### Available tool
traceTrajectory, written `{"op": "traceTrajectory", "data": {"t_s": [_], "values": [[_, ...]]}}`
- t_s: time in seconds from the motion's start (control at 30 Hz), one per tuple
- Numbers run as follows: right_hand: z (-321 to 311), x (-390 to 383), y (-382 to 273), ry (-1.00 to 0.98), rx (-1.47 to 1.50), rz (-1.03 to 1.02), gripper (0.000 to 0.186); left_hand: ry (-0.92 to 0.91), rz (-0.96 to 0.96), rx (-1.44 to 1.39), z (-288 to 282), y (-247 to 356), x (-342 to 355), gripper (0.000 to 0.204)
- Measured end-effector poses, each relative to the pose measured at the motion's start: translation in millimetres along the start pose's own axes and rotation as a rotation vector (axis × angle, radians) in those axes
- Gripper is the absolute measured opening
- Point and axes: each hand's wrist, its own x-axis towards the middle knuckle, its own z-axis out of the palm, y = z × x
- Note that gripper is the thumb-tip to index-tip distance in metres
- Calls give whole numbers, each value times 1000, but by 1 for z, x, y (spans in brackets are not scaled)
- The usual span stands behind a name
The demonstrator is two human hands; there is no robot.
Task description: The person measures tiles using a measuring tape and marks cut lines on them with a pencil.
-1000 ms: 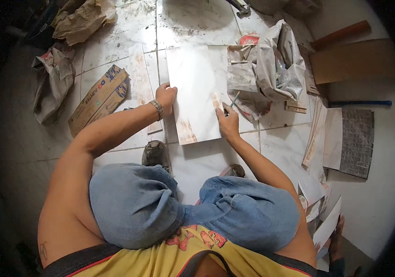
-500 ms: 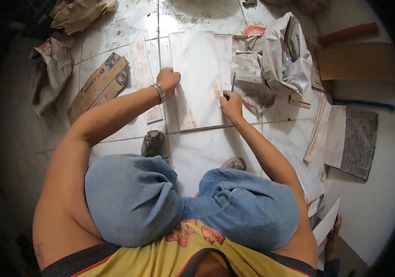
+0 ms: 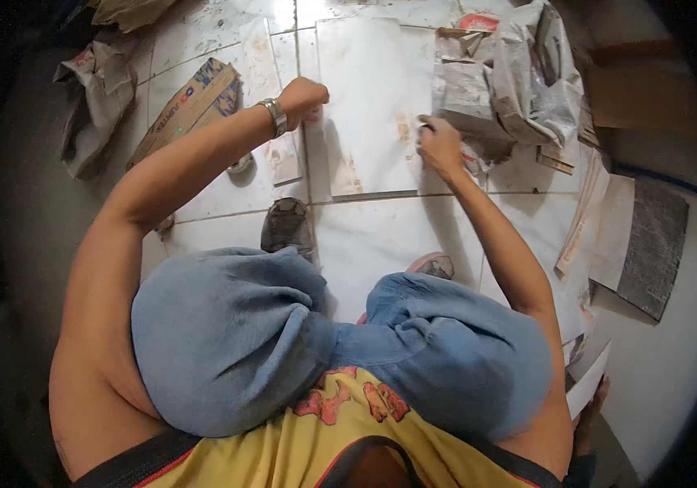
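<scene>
Crouched over the floor, the person presses the pale rectangular tile [image 3: 374, 106] into its row, left hand [image 3: 303, 98] curled on its left edge, right hand [image 3: 439, 145] gripping the right edge; the next move likely calls for aligning its joints.

Pale glossy tiled floor [image 3: 381, 244] smeared with dust; crumpled grey sacks [image 3: 519, 77], flattened cardboard [image 3: 185, 106] and a dark rough slab [image 3: 649, 244] lie about.

flattened brown carton [image 3: 190, 106] | floor, left || crumpled grey sack [image 3: 511, 77] | right
</scene>
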Motion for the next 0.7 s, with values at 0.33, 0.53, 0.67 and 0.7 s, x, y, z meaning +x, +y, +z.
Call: {"op": "traceTrajectory", "data": {"t_s": [0.33,0.53,0.67,0.7], "values": [[-98,-96,-38,-463,118,248,28,57,567,1440,-129,-72,-117,68],[-31,-116,-22,-250,2,-230,26,-306,579,1009,-98,-52,-115,52],[13,-125,-20,-613,370,19,29,-682,71,391,-39,-63,-108,44],[21,-125,-23,-778,516,330,30,-684,7,405,-26,-67,-105,44]]}}
